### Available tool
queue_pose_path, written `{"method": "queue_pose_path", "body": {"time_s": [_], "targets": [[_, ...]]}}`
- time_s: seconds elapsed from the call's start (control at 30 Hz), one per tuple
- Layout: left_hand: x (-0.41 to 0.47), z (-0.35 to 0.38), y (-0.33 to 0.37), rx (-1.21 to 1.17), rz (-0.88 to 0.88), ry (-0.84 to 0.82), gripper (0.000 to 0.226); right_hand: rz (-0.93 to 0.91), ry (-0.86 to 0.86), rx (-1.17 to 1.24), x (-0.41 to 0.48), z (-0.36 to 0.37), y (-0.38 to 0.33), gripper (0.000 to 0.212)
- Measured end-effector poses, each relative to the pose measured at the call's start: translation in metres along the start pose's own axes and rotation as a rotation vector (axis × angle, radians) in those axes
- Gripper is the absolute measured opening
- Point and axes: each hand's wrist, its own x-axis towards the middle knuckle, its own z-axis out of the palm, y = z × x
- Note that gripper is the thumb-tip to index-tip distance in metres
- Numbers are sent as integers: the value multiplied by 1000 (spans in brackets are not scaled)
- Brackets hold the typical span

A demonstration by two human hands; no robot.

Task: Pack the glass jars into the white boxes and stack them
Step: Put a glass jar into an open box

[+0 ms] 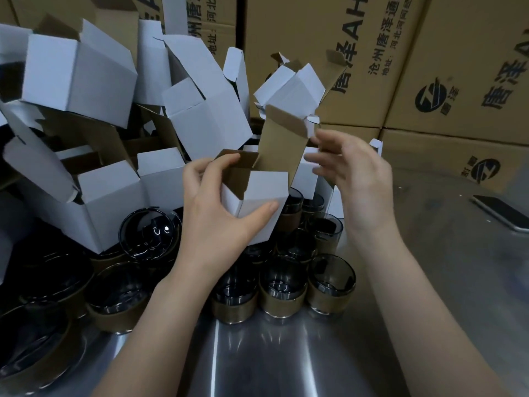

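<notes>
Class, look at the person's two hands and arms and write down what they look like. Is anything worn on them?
The left hand and the right hand are bare, with no gloves, rings, watch or bracelet showing. Both forearms are bare too, and no sleeve is in view down to the frame's lower edge. The visible nails look short and unpainted.

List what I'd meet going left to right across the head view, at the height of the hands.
glass jar lying on its side → left hand gripping the white box → right hand, fingers loose by the raised flap → phone on the metal table.
</notes>
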Motion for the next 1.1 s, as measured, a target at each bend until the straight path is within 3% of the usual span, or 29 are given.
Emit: {"method": "queue_pose_path", "body": {"time_s": [0.07,0.17,0.4,0.57,0.67,0.77,0.93,1.0,1.1], "targets": [[-2,0,0,-7,13,20,74,127,30,-125,1,-3,13,32],[-3,1,-1,-16,18,62,79,268,-170,-352,-2,-1,29,42],[-7,4,2,-6,11,92,84,282,-342,-491,-5,4,38,57],[-9,5,2,12,4,88,95,280,-309,-521,-6,2,41,65],[-8,5,-2,37,-16,73,100,214,-185,-557,-9,3,41,66],[-8,7,-7,62,-41,50,103,182,10,-443,-11,-3,33,70],[-9,10,-7,87,-61,21,108,56,269,-44,-24,-13,1,74],[-9,9,-6,96,-51,21,109,-5,251,99,-35,-10,-9,71],[-12,8,-1,94,-9,17,97,-103,82,218,-48,1,-19,73]]}}
